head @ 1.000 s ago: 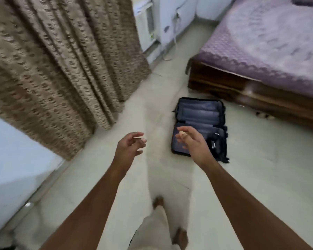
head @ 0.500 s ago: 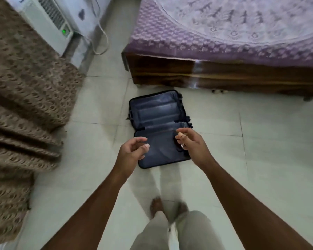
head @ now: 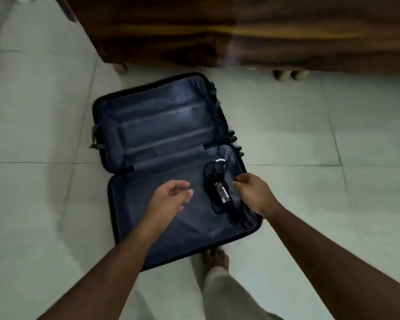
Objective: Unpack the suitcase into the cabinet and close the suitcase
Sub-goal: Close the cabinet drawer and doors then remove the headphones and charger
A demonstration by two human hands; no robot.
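Both hands empty, fingers loosely curled, hovering over the near half of the suitcase. Left hand [head: 171, 197] sits above bare lining, just left of the item. Right hand [head: 254, 195] is just right of it, fingertips pointing in. Neither touches anything as far as I can tell.

Item between them: a black corded device [head: 218, 192], looks like a trimmer or small charger with its cable looped around and trailing toward the near right corner. Exact type not readable. Hands bracket it from both sides, so my read is a two-handed scoop to collect body and loose cord together.

Suitcase [head: 148, 125] lies fully open and flat on the tiled floor [head: 44, 204]; far half shows only blue lining and straps. The corded device looks like the last thing inside, so unpacking is probably near done; closing not yet started.

Person's bare foot [head: 216, 259] is at the near edge of the case. Wooden bed frame [head: 217, 31] runs along the far side. Cabinet not in view.
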